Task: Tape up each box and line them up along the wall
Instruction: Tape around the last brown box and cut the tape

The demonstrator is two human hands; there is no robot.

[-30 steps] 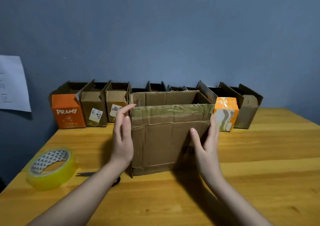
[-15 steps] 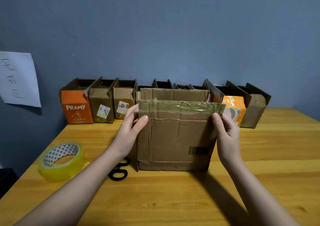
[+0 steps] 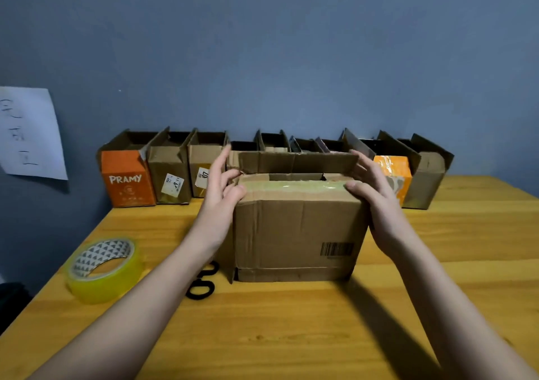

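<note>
A brown cardboard box [image 3: 297,228] with a barcode stands in the middle of the wooden table [image 3: 291,336]. Its near top flap, carrying old glossy tape, lies folded down over the opening, and the far flap still stands up. My left hand [image 3: 218,198] touches the top left corner, thumb on the near flap and fingers straight. My right hand [image 3: 376,201] rests at the top right corner with its thumb on that flap. A yellow tape roll [image 3: 102,268] lies at the left.
Black scissors [image 3: 204,283] lie beside the box's left bottom edge. Several open boxes line the blue wall, from an orange PRAMY box [image 3: 127,181] to an orange patterned box [image 3: 393,172] and a brown one. A paper sheet [image 3: 29,134] hangs at the left.
The near flap has gone from upright to folded flat over the opening. Both hands rose from the box's sides to its top corners.
</note>
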